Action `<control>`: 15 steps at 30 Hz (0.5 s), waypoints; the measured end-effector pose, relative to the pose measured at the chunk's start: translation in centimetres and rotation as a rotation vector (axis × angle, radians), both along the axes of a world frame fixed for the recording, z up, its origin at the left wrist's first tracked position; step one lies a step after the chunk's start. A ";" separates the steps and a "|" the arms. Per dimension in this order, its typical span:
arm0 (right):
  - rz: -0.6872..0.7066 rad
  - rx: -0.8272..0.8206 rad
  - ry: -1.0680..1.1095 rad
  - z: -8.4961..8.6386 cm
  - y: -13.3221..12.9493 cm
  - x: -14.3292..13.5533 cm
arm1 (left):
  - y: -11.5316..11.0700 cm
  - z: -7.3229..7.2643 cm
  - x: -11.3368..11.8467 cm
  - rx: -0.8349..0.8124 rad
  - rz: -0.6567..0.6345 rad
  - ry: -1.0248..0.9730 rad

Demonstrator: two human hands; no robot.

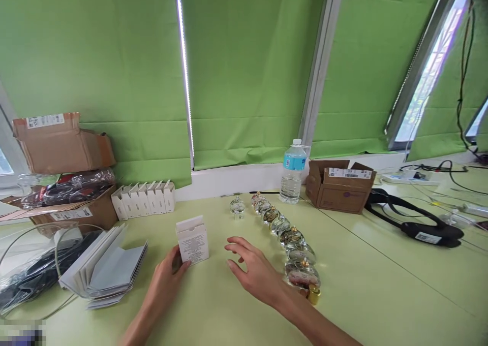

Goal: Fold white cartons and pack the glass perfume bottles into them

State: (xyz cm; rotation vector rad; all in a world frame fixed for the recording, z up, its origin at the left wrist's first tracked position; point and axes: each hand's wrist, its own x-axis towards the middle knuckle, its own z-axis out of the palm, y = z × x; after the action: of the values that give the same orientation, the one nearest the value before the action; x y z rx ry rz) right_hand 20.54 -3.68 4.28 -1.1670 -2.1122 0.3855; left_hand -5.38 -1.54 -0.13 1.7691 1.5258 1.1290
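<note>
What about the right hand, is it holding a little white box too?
No, the right hand is open with nothing in its fingers, while the left hand holds the white box.

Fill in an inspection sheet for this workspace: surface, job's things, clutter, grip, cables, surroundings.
Surface: pale green tabletop.
Job's things: white carton, upright; glass bottles in a slanting row; standing cartons at back left; folded white pieces nearer.
Clutter: water bottle, brown box and black device toward the right.
Grip: left hand holds the carton; right hand is open, apparently empty.
Cables: dark cables hang far right; others lie below.
Surroundings: green blinds behind.
</note>
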 end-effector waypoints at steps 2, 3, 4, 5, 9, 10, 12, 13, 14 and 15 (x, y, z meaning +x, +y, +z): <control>-0.059 -0.054 0.046 -0.6 1.1 -0.2 | -0.1 0.2 0.1 0.001 0.002 0.009; -0.119 -0.082 0.066 -0.9 1.9 -0.3 | -0.1 0.3 0.2 0.004 0.002 0.010; -0.194 -0.107 0.080 -1.1 2.8 -0.4 | -0.1 0.4 0.2 0.007 0.005 0.011; -0.279 -0.130 0.088 -1.2 3.8 -0.5 | -0.1 0.4 0.1 0.007 0.009 0.013; -0.480 -0.142 0.106 -0.9 8.5 -0.9 | 0.2 0.4 -0.3 0.000 0.035 0.027; -0.531 -0.144 0.110 -0.7 9.6 -1.0 | 0.3 0.3 -0.4 0.001 0.040 0.031; -0.629 -0.144 0.115 -0.3 11.6 -1.4 | 0.5 0.0 -0.7 0.005 0.049 0.039; -0.671 -0.140 0.115 -0.2 12.4 -1.6 | 0.6 -0.1 -0.8 0.008 0.052 0.042; -0.704 -0.134 0.113 -0.1 13.1 -1.8 | 0.7 -0.3 -0.9 0.011 0.054 0.044; -0.731 -0.128 0.110 0.0 13.7 -2.0 | 0.9 -0.4 -0.9 0.015 0.056 0.046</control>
State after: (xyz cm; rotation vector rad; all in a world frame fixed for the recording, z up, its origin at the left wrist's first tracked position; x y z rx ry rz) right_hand 18.52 10.06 4.30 -1.8359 -1.4454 0.2312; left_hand -6.30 -0.68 -0.51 1.7840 1.6071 1.1371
